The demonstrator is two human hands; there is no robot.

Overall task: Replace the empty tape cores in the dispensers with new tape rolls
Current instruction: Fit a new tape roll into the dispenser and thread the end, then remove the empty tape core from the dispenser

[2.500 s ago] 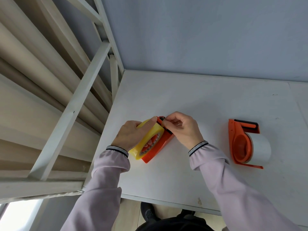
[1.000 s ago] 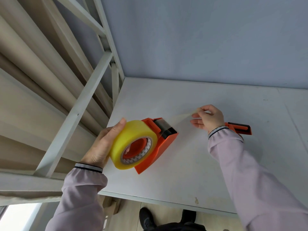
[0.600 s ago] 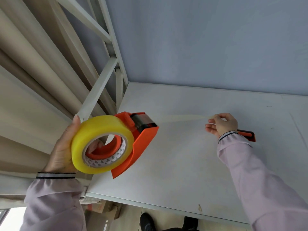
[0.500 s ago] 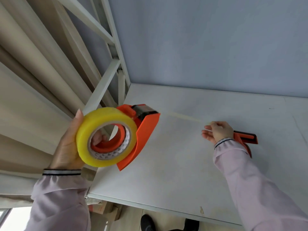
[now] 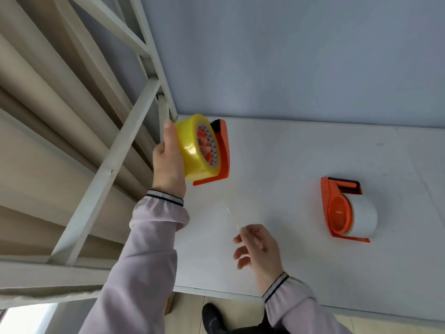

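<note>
My left hand (image 5: 168,165) grips a yellow tape roll (image 5: 192,150) mounted in an orange dispenser (image 5: 222,153), held in the air over the white table's far left corner. A thin clear strip of tape (image 5: 232,218) hangs from the fingertips of my right hand (image 5: 257,247), which hovers above the table's near middle with its other fingers spread. The strip looks detached from the roll. A second orange dispenser (image 5: 337,208) lies on the table at the right, loaded with a white tape roll (image 5: 363,218).
The white table (image 5: 277,165) meets a pale blue wall (image 5: 289,56) at the back. A white metal frame (image 5: 115,150) with beige panels runs along the left side. Below the table's front edge I see a black shoe (image 5: 214,319) on a wooden floor.
The stretched tape has come off the dispenser. My left hand carried the dispenser toward the far left corner; my right hand drew back toward me with the strip, uncovering the second dispenser.
</note>
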